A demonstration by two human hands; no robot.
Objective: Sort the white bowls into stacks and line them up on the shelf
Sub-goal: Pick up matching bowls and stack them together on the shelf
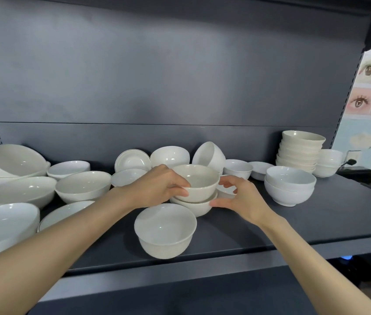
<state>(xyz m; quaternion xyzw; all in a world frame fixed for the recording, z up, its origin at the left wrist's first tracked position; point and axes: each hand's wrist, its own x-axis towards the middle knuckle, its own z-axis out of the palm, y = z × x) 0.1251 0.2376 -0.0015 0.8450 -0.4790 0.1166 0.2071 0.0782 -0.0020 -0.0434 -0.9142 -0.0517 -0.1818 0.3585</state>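
The top bowl [199, 183] sits upright, nested in the lower bowl [193, 206] at mid-shelf [316, 219], directly ahead of both hands. The left hand [157, 187] grips the top bowl's left wall, with the thumb on the near side. The right hand [246, 201] is spread just right of the stack and holds nothing; its thumb tip appears to touch the lower bowl. Bare shelf lies front right, before the pair [290, 187] and the tall stack [300, 153]. A single bowl [165, 230] stands near the front edge.

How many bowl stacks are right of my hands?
3: a two-bowl stack nearest, a tall stack at the back, a short stack beside it. More may be hidden behind.
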